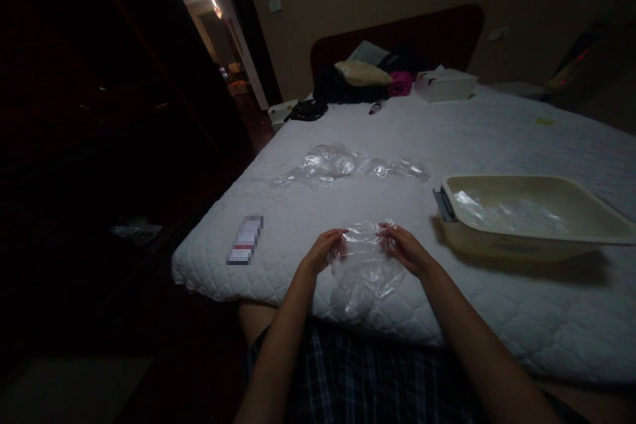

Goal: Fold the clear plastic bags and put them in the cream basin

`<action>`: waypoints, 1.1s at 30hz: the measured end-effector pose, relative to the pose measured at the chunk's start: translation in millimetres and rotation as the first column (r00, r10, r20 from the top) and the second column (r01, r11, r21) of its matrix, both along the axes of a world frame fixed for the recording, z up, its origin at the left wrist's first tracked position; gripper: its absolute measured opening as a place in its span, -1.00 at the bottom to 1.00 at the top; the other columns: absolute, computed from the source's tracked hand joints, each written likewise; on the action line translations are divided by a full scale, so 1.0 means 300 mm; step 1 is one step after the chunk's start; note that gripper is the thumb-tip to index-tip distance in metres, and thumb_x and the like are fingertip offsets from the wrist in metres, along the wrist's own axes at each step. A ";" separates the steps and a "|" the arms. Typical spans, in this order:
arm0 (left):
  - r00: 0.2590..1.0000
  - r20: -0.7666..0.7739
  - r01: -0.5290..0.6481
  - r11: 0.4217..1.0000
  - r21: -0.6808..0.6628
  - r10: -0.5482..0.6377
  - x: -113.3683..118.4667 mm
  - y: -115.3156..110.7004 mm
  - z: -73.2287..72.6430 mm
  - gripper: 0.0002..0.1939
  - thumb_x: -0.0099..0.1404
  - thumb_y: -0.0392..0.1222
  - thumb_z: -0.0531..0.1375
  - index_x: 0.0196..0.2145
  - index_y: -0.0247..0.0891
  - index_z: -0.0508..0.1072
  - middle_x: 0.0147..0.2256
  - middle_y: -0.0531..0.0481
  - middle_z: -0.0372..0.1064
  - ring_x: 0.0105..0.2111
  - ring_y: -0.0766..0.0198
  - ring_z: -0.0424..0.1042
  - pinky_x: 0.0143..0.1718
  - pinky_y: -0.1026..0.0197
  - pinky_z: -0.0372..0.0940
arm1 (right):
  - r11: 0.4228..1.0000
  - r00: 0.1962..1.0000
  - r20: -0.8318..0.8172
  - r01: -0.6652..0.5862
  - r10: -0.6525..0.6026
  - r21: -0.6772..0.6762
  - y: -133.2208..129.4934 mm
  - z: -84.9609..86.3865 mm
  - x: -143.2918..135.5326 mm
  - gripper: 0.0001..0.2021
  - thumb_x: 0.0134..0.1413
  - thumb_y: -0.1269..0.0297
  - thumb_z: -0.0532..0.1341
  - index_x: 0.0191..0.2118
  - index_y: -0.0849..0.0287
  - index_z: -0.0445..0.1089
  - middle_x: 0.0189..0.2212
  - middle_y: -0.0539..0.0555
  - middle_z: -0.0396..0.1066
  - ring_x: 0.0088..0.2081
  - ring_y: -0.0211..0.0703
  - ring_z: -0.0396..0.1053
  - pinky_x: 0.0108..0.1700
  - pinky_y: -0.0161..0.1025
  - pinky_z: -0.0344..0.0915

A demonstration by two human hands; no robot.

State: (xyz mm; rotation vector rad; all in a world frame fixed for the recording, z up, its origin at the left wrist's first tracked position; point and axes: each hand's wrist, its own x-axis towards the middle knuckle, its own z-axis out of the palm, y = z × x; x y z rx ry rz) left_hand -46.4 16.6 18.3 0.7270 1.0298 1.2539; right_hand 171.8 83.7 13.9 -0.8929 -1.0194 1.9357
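A clear, crinkled plastic bag hangs between my two hands above the near edge of the bed. My left hand pinches its upper left side, and my right hand grips the upper right side. The lower part of the bag droops onto the white quilted mattress. Farther up the bed lies a loose heap of similar clear plastic. To the right of my hands stands a cream plastic bin with a grey side latch; some clear plastic shows inside it.
A blurred-out phone-like rectangle lies left of my hands. Near the headboard are a white box, a rolled magenta cloth, a pale pillow and a black bag. The bed's left edge drops to a dark floor.
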 end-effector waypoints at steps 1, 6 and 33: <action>1.000 0.001 -0.023 1.000 0.001 0.023 -0.001 0.005 0.002 -0.67 0.04 -0.10 0.26 -0.25 -0.34 0.45 -0.60 0.06 0.29 -0.65 0.42 0.26 -0.64 0.38 0.16 | 1.000 1.000 -0.010 -0.009 0.009 -0.004 0.003 0.001 0.007 -0.79 -0.07 0.20 0.25 -0.23 0.06 0.39 -0.31 0.01 0.44 -0.41 -0.28 0.38 -0.50 -0.38 0.31; 0.989 -0.037 -0.140 0.990 0.011 0.140 -0.022 0.046 0.017 -0.67 0.02 -0.07 0.26 -0.28 -0.31 0.43 -0.60 0.07 0.28 -0.64 0.40 0.28 -0.68 0.39 0.15 | 0.997 0.997 0.009 -0.073 0.073 -0.004 0.002 0.017 0.028 -0.78 -0.04 0.17 0.23 -0.23 0.07 0.36 -0.28 0.05 0.44 -0.30 -0.16 0.42 -0.39 -0.28 0.37; 0.940 -0.334 -0.157 0.956 -0.249 0.067 -0.113 0.094 0.032 -0.80 0.07 -0.11 0.19 -0.40 -0.31 0.36 -0.64 -0.01 0.34 -0.73 0.36 0.24 -0.63 0.29 0.20 | 0.939 0.923 0.341 0.053 -0.176 0.340 0.010 -0.072 0.050 -0.70 -0.21 0.20 0.27 -0.27 0.18 0.34 -0.56 -0.07 0.30 -0.69 -0.38 0.21 -0.71 -0.40 0.13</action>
